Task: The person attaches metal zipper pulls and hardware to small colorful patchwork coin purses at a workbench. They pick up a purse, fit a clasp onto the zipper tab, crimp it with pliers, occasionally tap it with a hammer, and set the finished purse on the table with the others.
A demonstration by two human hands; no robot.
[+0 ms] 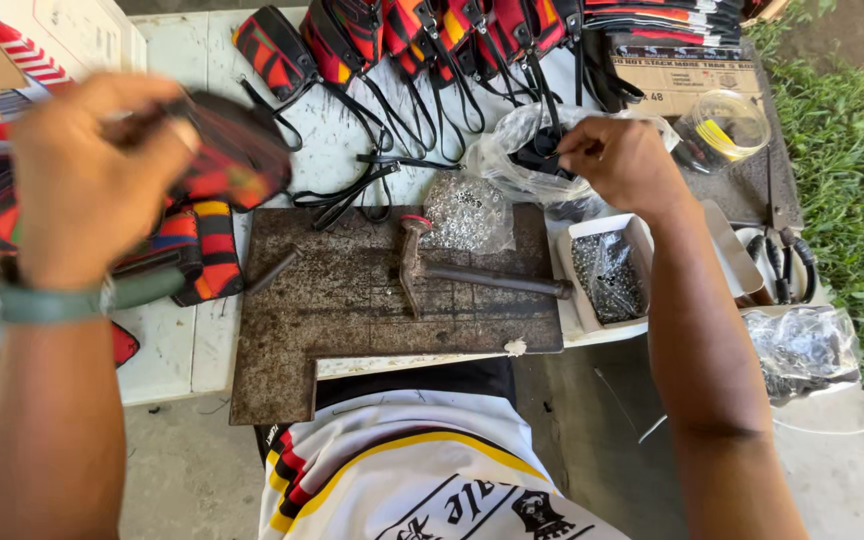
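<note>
Here the left hand [87, 180] is curled tight around a red, black and orange fabric pouch [227, 150], holding it lifted above the left part of the worktop [167, 350]; the pouch is blurred, so its details are hard to read. The right hand [622, 160] reaches into a clear plastic bag [512, 150] with small black parts inside, its fingertips pinched together at the bag's mouth; whether they hold a part cannot be told.

Between the hands lies a rusty metal plate [352, 320], and on it a hammer [452, 270] lies on its side with its handle pointing right. Touching the plate's far edge is a small bag of silvery rivets [467, 212]. Just right of the plate sits a white box of dark small fittings [607, 275]. More pouches of the same colours are piled under the left forearm [197, 250], and a row of them with black straps lines the far edge [402, 35]. A clear plastic cup [722, 128] stands at the far right, near grass [852, 170].
</note>
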